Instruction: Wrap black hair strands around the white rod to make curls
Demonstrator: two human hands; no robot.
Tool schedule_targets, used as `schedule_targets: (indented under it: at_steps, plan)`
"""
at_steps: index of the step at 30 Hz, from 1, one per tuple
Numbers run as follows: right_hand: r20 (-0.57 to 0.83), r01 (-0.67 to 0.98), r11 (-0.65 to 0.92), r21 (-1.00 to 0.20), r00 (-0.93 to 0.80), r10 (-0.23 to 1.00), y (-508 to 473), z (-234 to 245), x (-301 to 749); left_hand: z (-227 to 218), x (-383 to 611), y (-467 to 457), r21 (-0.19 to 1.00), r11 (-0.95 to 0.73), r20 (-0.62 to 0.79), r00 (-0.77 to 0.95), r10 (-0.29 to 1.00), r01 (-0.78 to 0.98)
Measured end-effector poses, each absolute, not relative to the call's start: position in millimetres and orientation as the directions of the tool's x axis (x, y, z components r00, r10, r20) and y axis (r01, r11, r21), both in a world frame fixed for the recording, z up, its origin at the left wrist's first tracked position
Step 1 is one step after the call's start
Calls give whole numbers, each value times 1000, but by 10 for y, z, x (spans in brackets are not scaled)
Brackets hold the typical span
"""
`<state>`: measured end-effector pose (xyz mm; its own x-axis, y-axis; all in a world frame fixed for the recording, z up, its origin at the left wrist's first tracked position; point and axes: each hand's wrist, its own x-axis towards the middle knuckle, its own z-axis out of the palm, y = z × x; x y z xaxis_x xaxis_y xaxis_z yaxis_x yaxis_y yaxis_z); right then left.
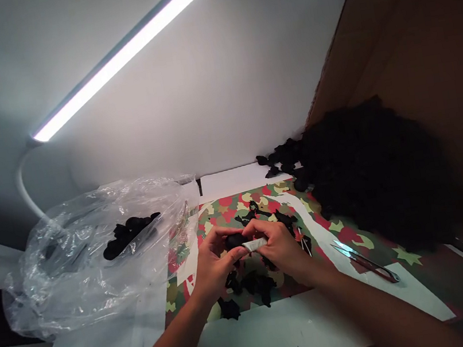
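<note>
My left hand (210, 266) is closed around a small, rounded black piece (233, 241), held between thumb and fingers. My right hand (283, 247) grips a short, pale, flat-sided thing (255, 245) that looks wrapped; its working end is hidden against the black piece. Both hands meet above a camouflage-patterned sheet. Torn black scraps (259, 286) lie under and in front of the hands, and more scraps (254, 210) lie just beyond them. A thin metal tool (305, 242) rests beside my right hand, partly covered.
A large heap of black pieces (371, 176) fills the right side against a cardboard wall (423, 34). Metal tweezers (366, 262) lie right of my hands. At left, a clear plastic bag (87, 288) holds several black pieces (130, 234). A lit tube lamp (122, 56) hangs above.
</note>
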<state>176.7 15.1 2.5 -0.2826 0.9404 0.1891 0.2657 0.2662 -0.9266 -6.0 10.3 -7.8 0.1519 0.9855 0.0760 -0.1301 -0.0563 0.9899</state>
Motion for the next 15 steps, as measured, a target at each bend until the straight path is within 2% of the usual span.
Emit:
schedule_targets:
  at_steps: [2,7,10,15]
  plan:
    - [229,297,313,-902,-285,931,149,12,1779,-87,-83,116,994,-89,98,189,977,-57]
    - [256,350,425,-835,-437,863,185,30,1855,-94,-105,143,970,-164,103,311,945,177]
    - [248,363,441,-821,-469,848,205,31,1877,-86,-100,157,986,-110,76,256,964,122]
    - [168,344,337,-876,-437,884,219,19,1867,-93,-130,199,993,64,-37,258,965,-96]
